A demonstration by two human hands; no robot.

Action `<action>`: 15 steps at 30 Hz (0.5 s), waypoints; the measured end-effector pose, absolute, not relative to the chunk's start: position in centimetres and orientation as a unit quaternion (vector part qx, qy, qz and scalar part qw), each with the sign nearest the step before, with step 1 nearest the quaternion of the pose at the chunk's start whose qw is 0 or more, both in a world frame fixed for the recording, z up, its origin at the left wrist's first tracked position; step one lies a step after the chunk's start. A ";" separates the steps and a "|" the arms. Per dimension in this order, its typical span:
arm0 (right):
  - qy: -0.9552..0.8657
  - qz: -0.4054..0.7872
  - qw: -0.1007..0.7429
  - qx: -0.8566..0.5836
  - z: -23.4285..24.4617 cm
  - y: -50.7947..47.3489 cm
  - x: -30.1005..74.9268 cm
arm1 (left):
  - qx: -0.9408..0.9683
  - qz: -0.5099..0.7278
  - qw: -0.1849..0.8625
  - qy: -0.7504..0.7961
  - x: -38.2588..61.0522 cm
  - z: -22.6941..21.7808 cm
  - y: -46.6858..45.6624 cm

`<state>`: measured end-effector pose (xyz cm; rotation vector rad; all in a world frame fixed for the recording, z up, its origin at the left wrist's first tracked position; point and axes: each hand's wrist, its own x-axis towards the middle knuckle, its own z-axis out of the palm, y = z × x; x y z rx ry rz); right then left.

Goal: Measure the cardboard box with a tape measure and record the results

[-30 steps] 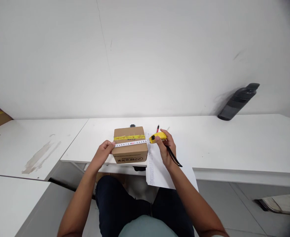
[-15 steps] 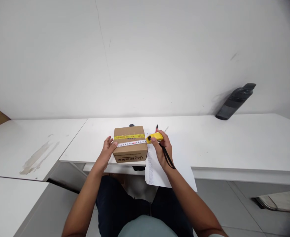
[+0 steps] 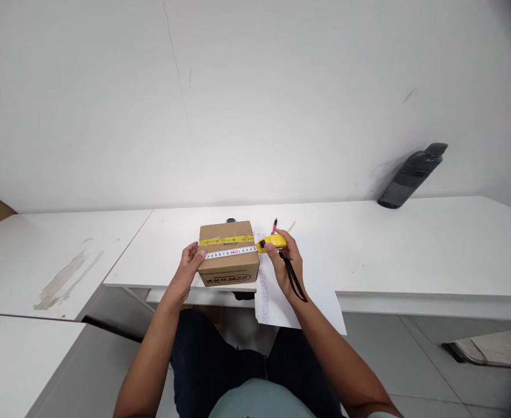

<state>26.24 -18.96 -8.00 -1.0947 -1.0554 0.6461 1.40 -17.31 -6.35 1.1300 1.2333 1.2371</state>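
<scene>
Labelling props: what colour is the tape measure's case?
Yellow: the plastic tape measure case, clearest in the head view.

White table (image 3: 390, 249), cardboard box (image 3: 228, 268) at front edge, paper sheet (image 3: 281, 299) overhanging beside it, red pen (image 3: 275, 224), dark bottle (image 3: 412, 174)

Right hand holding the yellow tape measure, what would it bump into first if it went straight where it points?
Probably the cardboard box: the right hand, gripping the tape measure, points up-left at its right side, though depth is unclear.

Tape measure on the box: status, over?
Left hand pins blade end at box's left edge. Right hand holds tape measure at right edge. Paper alongside, not blocking.
</scene>
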 end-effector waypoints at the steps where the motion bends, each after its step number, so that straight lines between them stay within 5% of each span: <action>1: -0.471 0.289 0.678 -0.486 -8.0 -19.0 26.2 | 0.478 0.509 0.501 0.511 1.3 -6.3 -17.3; 15: -0.469 0.286 0.683 -0.482 -8.3 -19.1 26.2 | 0.486 0.512 0.487 0.514 1.6 -6.0 -17.7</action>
